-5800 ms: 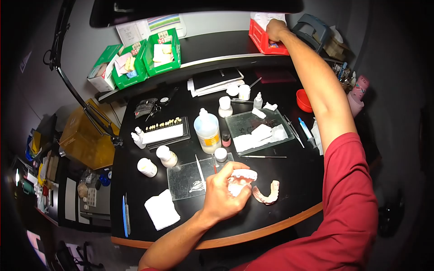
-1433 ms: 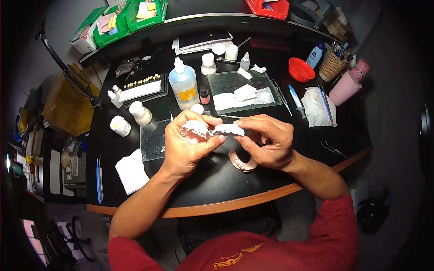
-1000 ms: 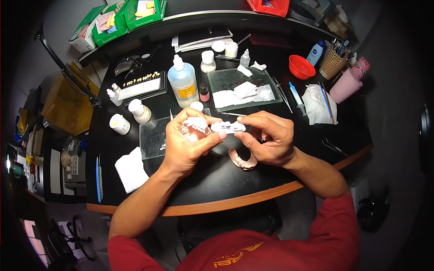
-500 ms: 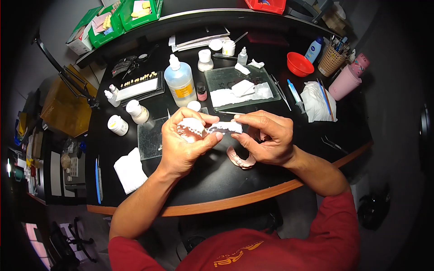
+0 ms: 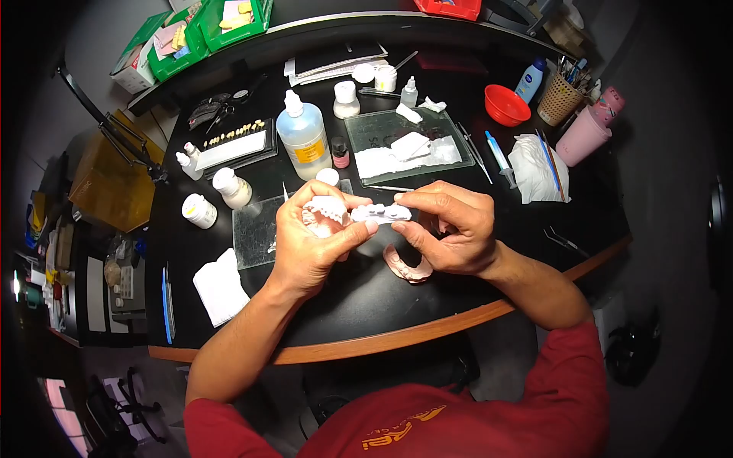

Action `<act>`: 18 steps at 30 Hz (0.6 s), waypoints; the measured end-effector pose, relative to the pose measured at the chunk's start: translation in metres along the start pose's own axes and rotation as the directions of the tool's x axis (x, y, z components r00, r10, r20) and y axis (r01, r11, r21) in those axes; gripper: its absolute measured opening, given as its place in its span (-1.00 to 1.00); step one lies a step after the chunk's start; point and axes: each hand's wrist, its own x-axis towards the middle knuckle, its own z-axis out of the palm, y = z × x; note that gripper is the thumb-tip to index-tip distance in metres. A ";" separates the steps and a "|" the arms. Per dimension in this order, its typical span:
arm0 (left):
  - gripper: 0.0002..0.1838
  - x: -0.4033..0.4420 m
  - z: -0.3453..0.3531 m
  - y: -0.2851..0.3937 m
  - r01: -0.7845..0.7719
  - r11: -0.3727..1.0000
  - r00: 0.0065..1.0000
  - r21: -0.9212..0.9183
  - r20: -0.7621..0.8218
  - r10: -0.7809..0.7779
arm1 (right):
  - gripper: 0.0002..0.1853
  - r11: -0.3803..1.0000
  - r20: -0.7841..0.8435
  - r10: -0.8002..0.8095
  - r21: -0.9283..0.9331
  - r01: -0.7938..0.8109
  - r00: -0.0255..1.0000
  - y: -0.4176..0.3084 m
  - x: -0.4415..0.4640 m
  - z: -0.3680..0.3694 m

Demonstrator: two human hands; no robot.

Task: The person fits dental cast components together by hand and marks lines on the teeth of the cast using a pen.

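Note:
My left hand (image 5: 299, 248) is wrapped round a dental cast (image 5: 324, 212) with white teeth and a pinkish, shiny palate. Between its thumb and index finger it also pinches one end of a white strip with tooth-shaped bumps (image 5: 382, 213). The other end of that strip is between the thumb and fingertips of my right hand (image 5: 454, 233). Both pieces are held up above the bench, side by side. A second, pink horseshoe-shaped dental cast (image 5: 407, 267) lies on the bench just below my right hand, partly hidden by it.
Behind my hands are a glass slab (image 5: 366, 126) with white tissue, a large liquid bottle (image 5: 304, 137) and several small jars. To the right lie a syringe (image 5: 500, 160) and a red bowl (image 5: 507, 105). A folded white cloth (image 5: 220, 286) is left of my forearm.
The white strip has been turned, so its bumps now face up more. The cast in my left hand has tilted slightly, showing more palate. Both hands keep their hold.

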 end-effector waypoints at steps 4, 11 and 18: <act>-0.65 0.000 0.001 0.001 0.053 0.998 0.999 0.039 -0.002 -0.053 | -0.68 0.999 0.016 0.031 -0.014 -0.031 0.999 -0.005 0.002 -0.004; -0.59 0.002 -0.003 0.001 0.183 0.975 0.983 -0.129 0.029 -0.180 | -0.74 0.995 -0.060 0.101 0.018 -0.100 0.993 -0.003 0.002 -0.007; -0.29 0.003 -0.011 -0.006 0.229 0.828 0.972 -0.512 0.171 -0.163 | -0.73 0.956 -0.046 0.212 0.216 -0.197 0.976 0.002 -0.003 0.001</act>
